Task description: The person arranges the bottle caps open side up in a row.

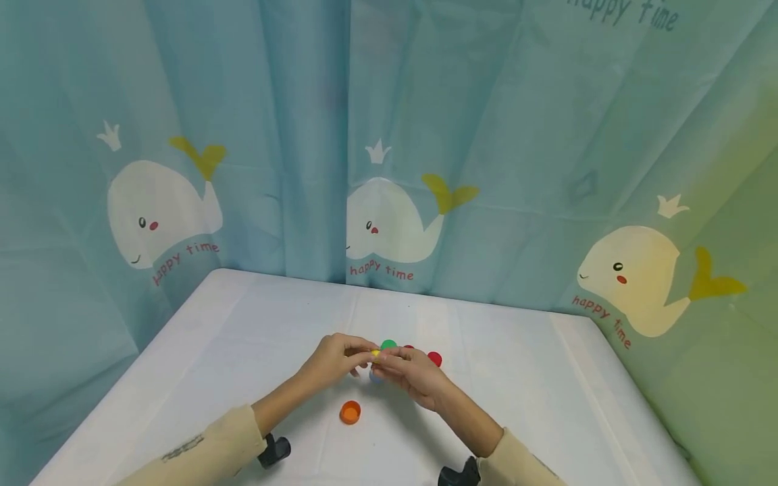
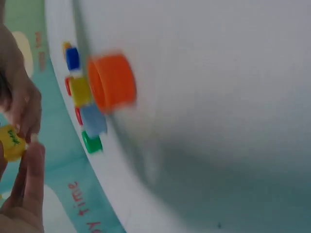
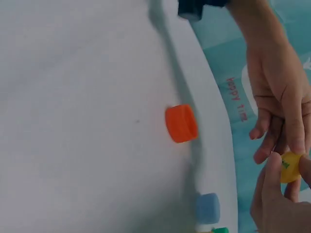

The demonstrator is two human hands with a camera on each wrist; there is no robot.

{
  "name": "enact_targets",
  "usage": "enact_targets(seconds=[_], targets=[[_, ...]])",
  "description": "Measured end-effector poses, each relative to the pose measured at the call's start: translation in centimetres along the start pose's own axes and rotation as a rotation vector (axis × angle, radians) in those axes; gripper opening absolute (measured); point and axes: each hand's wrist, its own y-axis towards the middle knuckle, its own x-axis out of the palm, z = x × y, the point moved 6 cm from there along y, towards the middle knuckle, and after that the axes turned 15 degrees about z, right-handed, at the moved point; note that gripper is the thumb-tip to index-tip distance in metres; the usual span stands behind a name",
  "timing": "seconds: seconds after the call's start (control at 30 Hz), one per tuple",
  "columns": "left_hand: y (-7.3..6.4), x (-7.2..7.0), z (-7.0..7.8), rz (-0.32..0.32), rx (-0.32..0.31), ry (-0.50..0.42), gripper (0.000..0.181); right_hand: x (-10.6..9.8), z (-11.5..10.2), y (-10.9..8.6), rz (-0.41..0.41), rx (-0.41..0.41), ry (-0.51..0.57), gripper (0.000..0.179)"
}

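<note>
Both hands meet over the middle of the table around a small yellow cup-like piece (image 1: 375,352) with green marks on its side. My right hand (image 1: 419,376) pinches it between thumb and fingers, clearest in the right wrist view, where the yellow piece (image 3: 290,167) shows between the fingertips. From the other side, my left hand (image 1: 337,356) holds it with thumb and fingertips. In the left wrist view, the yellow piece (image 2: 11,143) lies at the left edge, partly cut off. Nearer the body, an orange cup (image 1: 350,412) stands on the table, its open side up.
Behind the hands are a green piece (image 1: 389,344), a red piece (image 1: 434,358) and a light blue piece (image 1: 375,376), partly covered. The left wrist view also shows a dark blue piece (image 2: 72,58) and another yellow piece (image 2: 80,91). A whale-print curtain (image 1: 304,135) hangs beyond the white table (image 1: 267,324).
</note>
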Motion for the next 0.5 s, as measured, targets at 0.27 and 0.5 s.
enact_targets(seconds=[0.27,0.5], targets=[[-1.4,0.5,1.0,-0.007,-0.057,-0.105,0.032,-1.0,-0.5,-1.6,0.088,-0.226,-0.244,0.043],[-1.7,0.5,0.8,-0.012,-0.156,-0.153,0.034,-0.8,-1.4,-3.2,0.112,-0.389,-0.360,0.045]])
